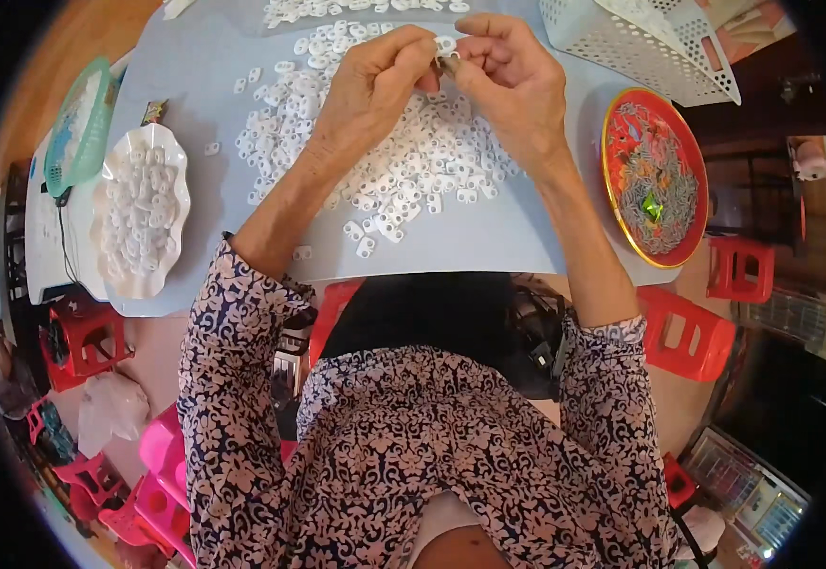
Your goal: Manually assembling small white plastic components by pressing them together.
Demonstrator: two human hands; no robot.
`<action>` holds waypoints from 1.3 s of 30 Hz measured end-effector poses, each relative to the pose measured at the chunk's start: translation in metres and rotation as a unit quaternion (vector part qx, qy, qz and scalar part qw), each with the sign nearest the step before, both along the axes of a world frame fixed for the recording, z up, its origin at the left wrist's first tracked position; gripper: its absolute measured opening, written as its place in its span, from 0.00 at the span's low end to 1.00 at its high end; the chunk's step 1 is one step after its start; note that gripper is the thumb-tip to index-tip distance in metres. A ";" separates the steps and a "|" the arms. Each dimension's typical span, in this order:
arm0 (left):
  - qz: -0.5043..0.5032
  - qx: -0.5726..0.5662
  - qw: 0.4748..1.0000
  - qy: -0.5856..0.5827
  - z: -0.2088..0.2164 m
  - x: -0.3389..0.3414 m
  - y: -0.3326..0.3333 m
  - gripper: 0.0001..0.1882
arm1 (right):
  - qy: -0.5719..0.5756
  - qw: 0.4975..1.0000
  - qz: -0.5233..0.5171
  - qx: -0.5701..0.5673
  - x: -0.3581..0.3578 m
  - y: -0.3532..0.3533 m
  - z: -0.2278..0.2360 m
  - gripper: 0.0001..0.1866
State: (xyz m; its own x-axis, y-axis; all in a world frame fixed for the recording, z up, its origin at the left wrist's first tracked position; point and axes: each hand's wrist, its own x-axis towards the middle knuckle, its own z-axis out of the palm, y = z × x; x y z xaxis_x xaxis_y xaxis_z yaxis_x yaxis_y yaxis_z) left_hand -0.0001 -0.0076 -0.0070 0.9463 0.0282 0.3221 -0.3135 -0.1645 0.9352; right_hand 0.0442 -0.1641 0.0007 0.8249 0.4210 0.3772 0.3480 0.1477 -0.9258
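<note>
A small white plastic piece with holes [445,44] is held up between my two hands at the far side of the table. The fingers of my left hand [385,76] are pinched at its left edge. From the other side, my right hand [519,90] grips it with thumb and forefinger, the other fingers curled. Something small and brownish shows just under the piece between the fingertips; I cannot make out what it is. Beneath both hands spreads a loose pile of similar white pieces [413,161] on the pale table [517,237].
At the right stands a red, gold-rimmed tray [607,166] of thin grey parts with a shiny green item. A white perforated basket [622,57] is behind it. At the left are a scalloped white dish [182,204] of white pieces and a green basket [95,133]. Red stools [688,334] surround the table.
</note>
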 end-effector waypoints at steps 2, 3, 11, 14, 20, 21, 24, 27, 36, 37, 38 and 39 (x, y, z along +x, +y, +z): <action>0.000 -0.015 1.000 0.001 0.000 0.000 -0.001 0.15 | 0.011 1.000 -0.007 -0.011 -0.001 0.000 0.001 0.18; 0.001 -0.015 1.000 0.002 0.000 0.000 0.000 0.15 | 0.011 1.000 -0.007 -0.011 -0.001 0.000 0.001 0.18; -0.011 -0.006 1.000 0.008 0.004 -0.001 0.002 0.15 | 0.028 0.999 -0.006 -0.020 -0.003 -0.001 0.004 0.17; -0.009 -0.008 1.000 0.002 0.001 0.000 0.003 0.15 | 0.024 1.000 0.002 -0.016 -0.002 0.000 0.004 0.17; 0.005 0.024 1.000 0.008 0.001 0.000 0.005 0.15 | 0.019 1.000 0.001 -0.022 -0.001 0.000 0.002 0.16; 0.005 0.024 1.000 0.008 0.001 0.000 0.005 0.15 | 0.019 1.000 0.001 -0.023 -0.001 -0.001 0.002 0.16; 0.012 0.055 0.998 -0.005 0.004 0.000 0.005 0.14 | 0.018 0.999 0.007 -0.029 0.000 -0.002 0.003 0.15; 0.006 0.057 0.998 0.000 0.004 0.000 0.005 0.13 | 0.013 0.999 0.005 -0.032 0.000 -0.003 0.005 0.15; -0.006 0.051 0.998 -0.024 0.000 0.000 0.005 0.14 | 0.015 0.999 -0.025 -0.035 -0.004 0.000 0.005 0.14; -0.007 0.054 0.998 -0.021 0.000 0.000 0.005 0.14 | 0.013 0.999 -0.027 -0.032 -0.004 0.001 0.004 0.14; -0.007 0.057 0.998 -0.019 0.000 0.000 0.004 0.14 | 0.012 0.999 -0.030 -0.029 -0.004 0.001 0.003 0.14; -0.007 0.057 0.998 -0.019 0.001 0.000 0.004 0.14 | 0.012 0.999 -0.030 -0.028 -0.003 0.000 0.002 0.14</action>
State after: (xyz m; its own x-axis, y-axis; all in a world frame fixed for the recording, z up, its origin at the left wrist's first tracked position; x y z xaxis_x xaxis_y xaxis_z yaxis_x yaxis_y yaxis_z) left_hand -0.0003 -0.0036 -0.0064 0.9334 -0.0242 0.3579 -0.3513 -0.2645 0.8981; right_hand 0.0407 -0.1637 0.0031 0.8578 0.3910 0.3337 0.3321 0.0742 -0.9403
